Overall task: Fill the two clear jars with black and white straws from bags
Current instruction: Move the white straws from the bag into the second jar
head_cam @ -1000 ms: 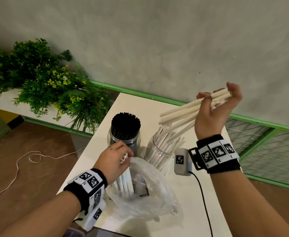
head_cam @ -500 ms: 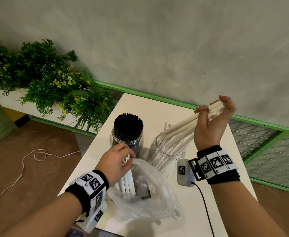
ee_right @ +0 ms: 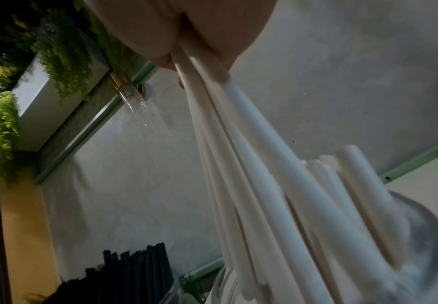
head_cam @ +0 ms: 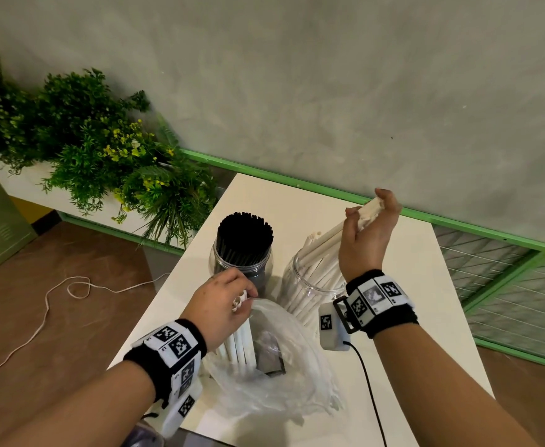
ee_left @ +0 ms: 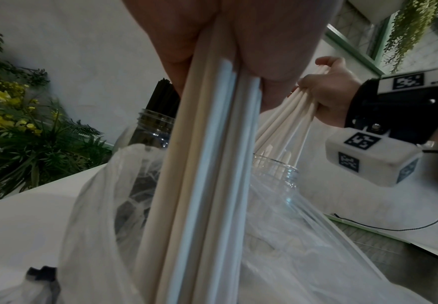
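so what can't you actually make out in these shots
- Number of white straws the left hand holds: head view, fingers and the plastic bag cover them; left wrist view is too close.
- Dark flat thing inside the bag: head view, blurred by film.
- Bottom of the white-straw jar: head view, bag and right wrist hide it.
- Right hand: right wrist view shows only its underside; its straw bundle is motion-blurred.

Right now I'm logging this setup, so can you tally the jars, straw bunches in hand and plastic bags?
Clear jars: 2, black-straw jar and white-straw jar
Held white-straw bunches: 2, left bunch, right bunch
Plastic bags: 1
Total: 5
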The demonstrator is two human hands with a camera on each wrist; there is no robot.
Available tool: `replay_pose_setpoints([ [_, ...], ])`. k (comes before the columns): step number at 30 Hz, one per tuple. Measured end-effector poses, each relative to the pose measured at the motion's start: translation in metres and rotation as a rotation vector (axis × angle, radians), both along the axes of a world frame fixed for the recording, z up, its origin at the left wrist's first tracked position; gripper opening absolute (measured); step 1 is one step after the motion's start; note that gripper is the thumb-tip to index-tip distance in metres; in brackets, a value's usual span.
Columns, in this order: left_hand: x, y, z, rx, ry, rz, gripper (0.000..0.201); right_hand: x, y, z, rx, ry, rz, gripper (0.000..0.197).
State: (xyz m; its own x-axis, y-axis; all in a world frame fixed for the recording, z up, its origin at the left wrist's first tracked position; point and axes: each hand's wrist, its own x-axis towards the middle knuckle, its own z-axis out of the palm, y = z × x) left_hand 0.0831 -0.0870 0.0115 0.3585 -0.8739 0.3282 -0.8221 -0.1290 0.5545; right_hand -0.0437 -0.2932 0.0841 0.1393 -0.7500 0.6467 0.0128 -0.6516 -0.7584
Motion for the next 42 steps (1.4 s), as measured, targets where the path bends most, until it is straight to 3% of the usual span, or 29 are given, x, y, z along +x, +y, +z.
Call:
replay_pose_setpoints([
  [5,0.001,0.0,-0.001,0.0,0.004,-0.007,0.029,0.001,-0.007,-0.002,-0.086,0.068,-0.047,0.048],
  [12,0.0,-0.001,-0.001,0.014,-0.003,-0.006,0.027,0.012,0.002,-0.019,-0.01,0.128,-0.033,0.041],
  [16,0.001,0.0,-0.002,0.019,-0.008,-0.006,0.018,0.009,0.003,-0.055,0.004,0.364,0.07,0.037],
  [20,0.001,0.001,-0.002,0.008,0.009,-0.017,0.022,-0.011,-0.006,-0.075,-0.091,0.601,0.106,0.024],
  [26,0.001,0.001,-0.002,0.013,0.009,-0.024,0.023,-0.046,-0.032,-0.083,-0.218,0.908,0.107,0.049],
  [31,0.0,0.001,-0.001,0.022,-0.004,-0.022,0.027,-0.07,-0.035,-0.083,-0.261,1.006,0.133,0.061],
  [33,0.0,0.002,-0.001,0.024,-0.003,-0.022,0.026,-0.074,-0.031,-0.083,-0.283,1.122,0.178,0.072],
  [35,-0.001,0.002,-0.001,0.019,0.001,-0.028,0.025,-0.073,-0.032,-0.079,-0.322,1.21,0.184,0.079],
  [40,-0.001,0.0,0.0,0.03,-0.004,-0.026,0.014,-0.042,-0.042,-0.054,-0.327,1.233,0.197,0.086],
  [42,-0.001,-0.001,0.0,0.036,-0.005,-0.026,0.019,-0.023,-0.048,-0.046,-0.329,1.325,0.23,0.086],
])
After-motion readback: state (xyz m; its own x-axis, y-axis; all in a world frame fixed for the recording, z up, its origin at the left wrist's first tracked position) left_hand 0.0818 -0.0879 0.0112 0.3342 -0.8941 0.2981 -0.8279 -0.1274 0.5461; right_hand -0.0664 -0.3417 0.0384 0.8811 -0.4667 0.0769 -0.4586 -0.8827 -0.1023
